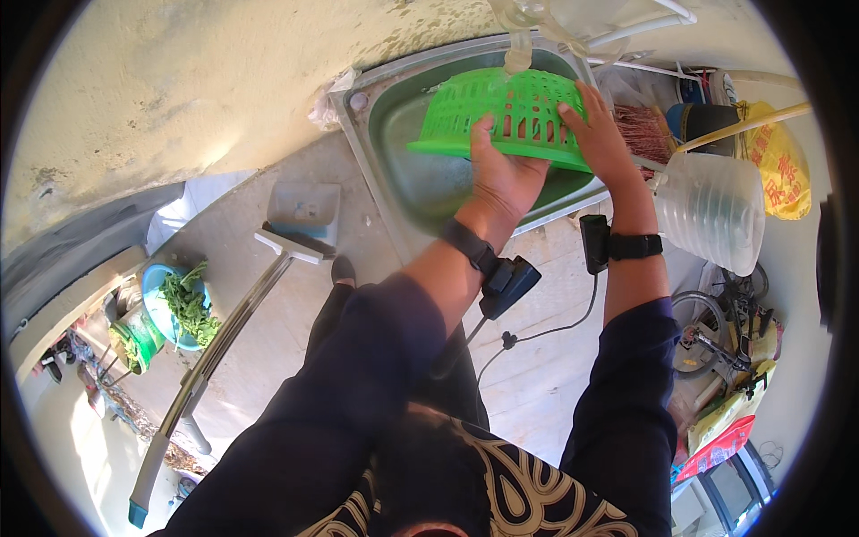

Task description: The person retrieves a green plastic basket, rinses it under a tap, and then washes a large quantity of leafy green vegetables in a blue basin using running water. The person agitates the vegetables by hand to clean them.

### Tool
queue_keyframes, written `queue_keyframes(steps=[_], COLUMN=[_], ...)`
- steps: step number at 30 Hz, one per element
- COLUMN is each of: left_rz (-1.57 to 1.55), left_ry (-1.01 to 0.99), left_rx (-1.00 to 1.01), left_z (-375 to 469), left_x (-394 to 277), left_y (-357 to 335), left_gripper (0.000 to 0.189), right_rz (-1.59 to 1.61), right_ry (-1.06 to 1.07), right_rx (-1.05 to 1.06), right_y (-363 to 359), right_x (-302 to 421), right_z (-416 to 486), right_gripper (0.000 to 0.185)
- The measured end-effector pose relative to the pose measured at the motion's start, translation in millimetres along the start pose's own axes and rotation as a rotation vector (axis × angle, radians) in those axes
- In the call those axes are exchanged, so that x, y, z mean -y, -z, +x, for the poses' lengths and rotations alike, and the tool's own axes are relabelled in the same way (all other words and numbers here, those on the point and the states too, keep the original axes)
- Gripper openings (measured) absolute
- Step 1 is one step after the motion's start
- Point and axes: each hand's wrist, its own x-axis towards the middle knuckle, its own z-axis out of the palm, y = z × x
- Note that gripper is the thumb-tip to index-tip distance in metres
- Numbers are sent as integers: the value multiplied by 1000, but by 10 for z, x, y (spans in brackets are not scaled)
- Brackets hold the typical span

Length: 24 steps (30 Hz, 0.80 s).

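A bright green plastic colander basket [463, 111] is tilted on its side over the stainless steel sink [416, 194], its slotted outside facing the tap [518, 57]. My left hand [507, 168] grips the near rim, the thumb on the outer wall and the fingers inside, partly seen through the slots. At the basket's right end my right hand [597, 137] holds the wall, thumb and fingers spread over the outside. The tap's mouth is right above the basket, and water appears to run onto the wall there. What the basket holds inside cannot be seen.
A squeegee mop [235, 309] leans left of me near a clear plastic bin [305, 208]. Beyond it stands a blue basin [154, 295] with leafy greens [184, 302]. On the right are a large plastic jug [711, 208], a broom [641, 131], a yellow bag [778, 161] and a bicycle [704, 335].
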Motion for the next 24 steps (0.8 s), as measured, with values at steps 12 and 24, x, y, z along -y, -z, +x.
queue_keyframes(steps=[12,24], left_rz=[104,148], left_ry=[33,-69], left_rx=[-164,1], left_z=[-242,-285], left_x=[-431,-617], left_y=[140,-106], left_gripper=[43,44], right_rz=[-469,-214], right_ry=[489,-165], right_rx=[73,210], right_y=[-445,-169], right_x=[1033,634], right_z=[-114,237], right_gripper=[53,78])
